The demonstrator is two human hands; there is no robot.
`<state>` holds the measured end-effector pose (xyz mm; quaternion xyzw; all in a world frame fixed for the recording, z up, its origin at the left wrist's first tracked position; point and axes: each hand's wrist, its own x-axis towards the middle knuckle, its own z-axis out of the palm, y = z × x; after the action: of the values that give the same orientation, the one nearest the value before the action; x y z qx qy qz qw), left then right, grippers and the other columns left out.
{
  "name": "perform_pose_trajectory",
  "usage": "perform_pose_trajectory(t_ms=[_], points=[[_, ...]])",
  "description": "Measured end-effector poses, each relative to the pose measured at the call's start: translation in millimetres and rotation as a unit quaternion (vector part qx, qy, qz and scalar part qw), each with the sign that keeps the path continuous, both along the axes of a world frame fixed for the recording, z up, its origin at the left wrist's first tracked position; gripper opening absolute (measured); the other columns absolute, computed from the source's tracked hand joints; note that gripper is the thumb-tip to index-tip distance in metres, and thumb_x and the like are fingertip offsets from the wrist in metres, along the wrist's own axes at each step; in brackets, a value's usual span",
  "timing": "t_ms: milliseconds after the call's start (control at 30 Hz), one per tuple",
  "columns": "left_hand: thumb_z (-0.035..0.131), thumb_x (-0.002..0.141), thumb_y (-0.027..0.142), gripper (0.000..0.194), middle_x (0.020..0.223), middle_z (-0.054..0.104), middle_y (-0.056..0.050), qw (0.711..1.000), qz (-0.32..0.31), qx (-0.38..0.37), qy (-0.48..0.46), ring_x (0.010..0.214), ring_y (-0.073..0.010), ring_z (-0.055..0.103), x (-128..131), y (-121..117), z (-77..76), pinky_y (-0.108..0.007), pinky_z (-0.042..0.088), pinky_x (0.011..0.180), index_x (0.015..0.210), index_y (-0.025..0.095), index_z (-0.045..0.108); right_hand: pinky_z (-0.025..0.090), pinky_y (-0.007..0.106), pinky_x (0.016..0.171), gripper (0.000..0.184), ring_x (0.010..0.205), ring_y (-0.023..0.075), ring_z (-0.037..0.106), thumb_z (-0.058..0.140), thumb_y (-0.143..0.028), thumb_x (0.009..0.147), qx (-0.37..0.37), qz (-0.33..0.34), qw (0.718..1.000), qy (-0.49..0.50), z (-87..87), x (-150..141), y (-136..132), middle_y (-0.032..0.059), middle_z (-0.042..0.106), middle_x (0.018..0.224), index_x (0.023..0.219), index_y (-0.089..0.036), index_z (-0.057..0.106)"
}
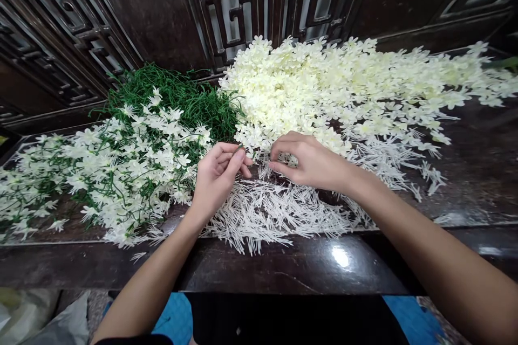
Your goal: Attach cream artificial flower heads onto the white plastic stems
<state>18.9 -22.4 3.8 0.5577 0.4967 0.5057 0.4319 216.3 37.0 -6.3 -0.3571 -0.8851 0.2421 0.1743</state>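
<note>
In the head view, pinched a thin green stem (pixel 239 148) between thumb and fingers of the left hand (pixel 218 172), above the dark, glossy wooden bench (pixel 291 267). Curved the right hand (pixel 309 159) just beside it, thumb and fingertips close together; could not tell if gripping anything. Saw wiry white filaments (pixel 279 210) strewn on the near side, silky pale-yellow petals (pixel 291 81) massed beyond, curly green stems (pixel 162 89) tangled beyond the left hand, and star-shaped white flowers (pixel 137 161) with green stems spread leftward. Noticed a carved lattice (pixel 237 40) behind, and a crumpled pale sack (pixel 60 326) at lower left, with contents hidden.
</note>
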Motion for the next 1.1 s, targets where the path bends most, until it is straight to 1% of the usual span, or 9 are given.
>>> perform_pose_trajectory(t_ms=[167, 300, 367, 533, 733, 867, 933, 1000, 1100], points=[[0.065, 0.085, 0.02, 0.015, 0.071, 0.069, -0.001, 1.0, 0.018, -0.017, -0.016, 0.051, -0.0095, 0.064, 0.6, 0.0, -0.3, -0.025, 0.054, 0.055, 0.086, 0.019, 0.05, 0.047, 0.043, 0.09, 0.024, 0.097, 0.0237, 0.06, 0.06, -0.033, 0.088, -0.016, 0.042, 0.999, -0.016, -1.8, -0.8, -1.5, 0.0096, 0.066, 0.101, 0.101, -0.013, 0.067], [0.068, 0.083, 0.02, 0.032, 0.068, 0.067, 0.004, 0.999, 0.031, -0.026, -0.03, 0.051, -0.0105, 0.064, 0.1, 0.4, -0.7, -0.026, 0.055, 0.057, 0.098, 0.022, 0.04, 0.048, 0.041, 0.085, 0.018, 0.09, 0.0209, 0.063, 0.052, -0.021, 0.09, -0.043, 0.051, 0.998, -0.006, -3.5, 0.0, -0.7, 0.0071, 0.068, 0.095, 0.096, -0.016, 0.068], [0.066, 0.084, 0.019, 0.033, 0.07, 0.066, 0.004, 0.999, 0.028, -0.018, -0.032, 0.055, -0.011, 0.065, -0.8, 0.9, -0.7, -0.026, 0.056, 0.06, 0.1, 0.024, 0.037, 0.049, 0.041, 0.084, 0.02, 0.089, 0.0202, 0.064, 0.05, -0.019, 0.089, -0.058, 0.043, 0.997, 0.007, -3.4, 1.0, 0.1, 0.0069, 0.069, 0.094, 0.093, -0.016, 0.069], [0.057, 0.088, 0.016, 0.004, 0.084, 0.065, -0.002, 1.0, 0.007, 0.002, 0.022, 0.069, -0.0108, 0.066, -3.1, 3.1, -1.1, -0.026, 0.057, 0.07, 0.09, 0.02, 0.056, 0.054, 0.043, 0.082, 0.02, 0.087, 0.0204, 0.066, 0.052, -0.021, 0.087, -0.105, 0.003, 0.993, 0.058, 1.4, 3.6, 1.6, 0.0078, 0.07, 0.099, 0.095, -0.017, 0.069], [0.064, 0.083, 0.017, 0.014, 0.091, 0.067, -0.005, 0.998, 0.008, -0.007, 0.055, 0.081, -0.0143, 0.065, -2.1, 2.6, 0.4, -0.03, 0.058, 0.079, 0.096, 0.018, 0.067, 0.056, 0.045, 0.076, 0.017, 0.08, 0.0211, 0.065, 0.056, -0.026, 0.084, -0.112, -0.037, 0.989, 0.085, 11.9, 6.1, 1.1, 0.0074, 0.07, 0.091, 0.093, -0.018, 0.068], [0.065, 0.082, 0.017, 0.014, 0.087, 0.066, -0.004, 0.998, 0.024, -0.006, 0.055, 0.077, -0.0135, 0.065, -1.7, 1.9, 0.8, -0.028, 0.058, 0.074, 0.096, 0.018, 0.067, 0.05, 0.036, 0.049, 0.025, 0.054, 0.0152, 0.058, 0.051, -0.034, 0.089, -0.141, -0.061, 0.985, 0.073, 14.4, 10.0, 3.7, 0.0083, 0.07, 0.086, 0.1, -0.017, 0.066], [0.064, 0.084, 0.017, 0.013, 0.085, 0.066, -0.004, 0.998, 0.029, -0.003, 0.061, 0.071, -0.0122, 0.064, -2.2, 1.8, 0.6, -0.027, 0.058, 0.069, 0.096, 0.019, 0.067, 0.046, 0.035, 0.044, 0.029, 0.05, 0.0145, 0.055, 0.048, -0.036, 0.092, -0.116, -0.103, 0.986, 0.062, 13.3, 11.9, 6.2, 0.0099, 0.07, 0.086, 0.104, -0.016, 0.066], [0.064, 0.084, 0.018, 0.012, 0.085, 0.067, -0.004, 0.997, 0.033, 0.004, 0.067, 0.067, -0.0116, 0.064, -2.7, 1.8, 0.4, -0.027, 0.058, 0.068, 0.096, 0.019, 0.066, 0.051, 0.038, 0.052, 0.03, 0.063, 0.019, 0.061, 0.047, -0.036, 0.092, -0.072, -0.126, 0.988, 0.056, 10.3, 12.6, 8.1, 0.0121, 0.07, 0.092, 0.104, -0.016, 0.066], [0.063, 0.085, 0.019, 0.012, 0.09, 0.067, -0.005, 0.997, 0.038, 0.004, 0.062, 0.063, -0.0107, 0.064, -2.9, 1.5, 0.4, -0.028, 0.059, 0.069, 0.097, 0.019, 0.066, 0.053, 0.048, 0.082, 0.028, 0.096, 0.0262, 0.062, 0.047, -0.03, 0.092, -0.016, -0.076, 0.996, 0.039, 2.0, 10.1, 7.6, 0.0121, 0.069, 0.104, 0.104, -0.015, 0.068]])
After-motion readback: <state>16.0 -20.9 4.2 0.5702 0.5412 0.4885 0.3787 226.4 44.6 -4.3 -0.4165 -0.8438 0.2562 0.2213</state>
